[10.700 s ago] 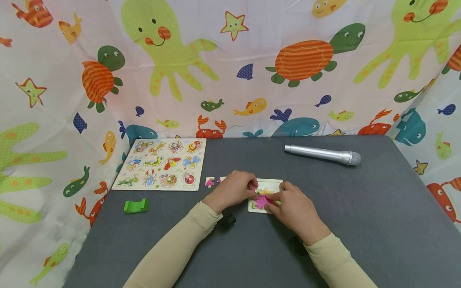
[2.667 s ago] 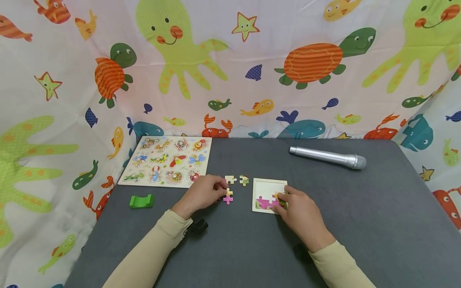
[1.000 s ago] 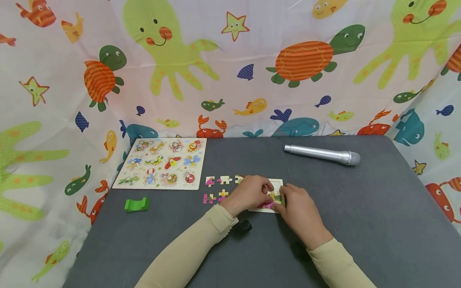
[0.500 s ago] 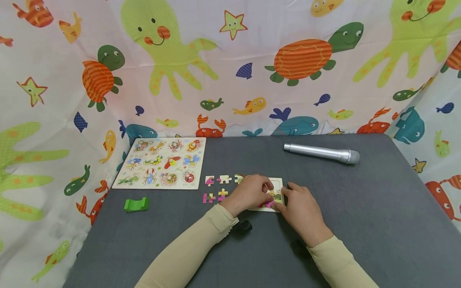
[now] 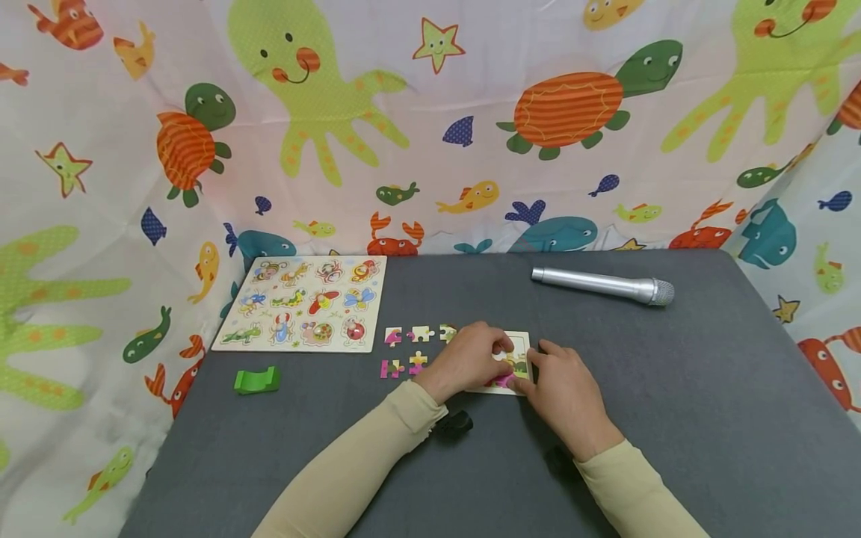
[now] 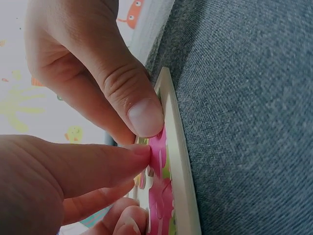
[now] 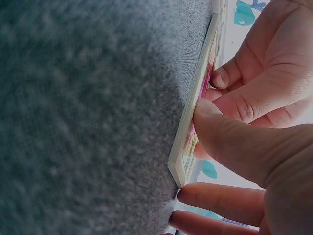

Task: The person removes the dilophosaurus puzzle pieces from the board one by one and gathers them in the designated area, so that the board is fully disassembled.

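Note:
A small cream puzzle tray [image 5: 521,336] lies on the grey table with pink, yellow and green pieces in it. Over its middle, my left hand [image 5: 471,359] pinches at a pink puzzle piece [image 6: 157,149] with thumb and index finger. Another pink piece [image 6: 160,196] lies beside it in the tray. My right hand [image 5: 565,396] holds the tray at its near right side, thumb on the front rim and fingers at the right edge. The left hand covers much of the tray in the head view.
Several loose puzzle pieces [image 5: 421,334] lie in two rows left of the tray. Farther left are an insect puzzle board [image 5: 299,305] and a green curved block [image 5: 257,380]. A silver microphone [image 5: 599,285] lies behind, at the right. A printed curtain [image 5: 430,149] encloses the table.
Since 2.7 seconds ago, my left hand has moved right from the loose pieces to the tray. Over the last second both hands stay almost still; the right index finger has shifted slightly outward.

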Demonstrator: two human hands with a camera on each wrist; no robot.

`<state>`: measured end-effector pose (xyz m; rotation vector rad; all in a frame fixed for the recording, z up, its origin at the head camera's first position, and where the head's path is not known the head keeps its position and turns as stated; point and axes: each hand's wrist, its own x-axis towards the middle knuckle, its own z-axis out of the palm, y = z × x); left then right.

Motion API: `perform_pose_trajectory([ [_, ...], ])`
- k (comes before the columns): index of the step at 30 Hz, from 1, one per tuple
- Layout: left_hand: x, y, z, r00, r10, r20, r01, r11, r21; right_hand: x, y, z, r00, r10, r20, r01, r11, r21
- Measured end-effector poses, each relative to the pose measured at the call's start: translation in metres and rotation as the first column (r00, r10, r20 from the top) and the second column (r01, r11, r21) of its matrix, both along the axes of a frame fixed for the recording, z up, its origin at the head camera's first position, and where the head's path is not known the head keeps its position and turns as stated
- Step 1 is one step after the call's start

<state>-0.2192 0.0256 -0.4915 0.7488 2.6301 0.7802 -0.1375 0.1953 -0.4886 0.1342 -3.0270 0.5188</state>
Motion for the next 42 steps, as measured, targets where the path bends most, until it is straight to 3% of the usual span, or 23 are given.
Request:
perform_pose_trajectory([
  [14, 0.001, 0.002, 0.002, 0.999, -0.030, -0.037, 0.029, 0.999, -0.025, 0.001, 0.002, -0.002, 1.000, 0.009, -0.025, -0.009, 1.000, 0.006],
  [26, -0.001, -0.001, -0.001, 1.000, 0.002, 0.006, -0.003, 0.989, 0.150, 0.000, 0.000, -0.001, 1.000, 0.001, -0.012, -0.001, 1.000, -0.007],
  [34, -0.002, -0.003, -0.002, 0.999, -0.019, 0.027, 0.014, 0.983, 0.184, 0.000, 0.001, -0.001, 1.000, 0.000, -0.017, 0.000, 1.000, 0.003],
  [42, -0.006, -0.011, 0.005, 0.997, 0.002, 0.081, -0.020, 0.974, 0.226, 0.000, -0.001, -0.002, 1.000, -0.008, 0.001, 0.008, 1.000, 0.011],
])
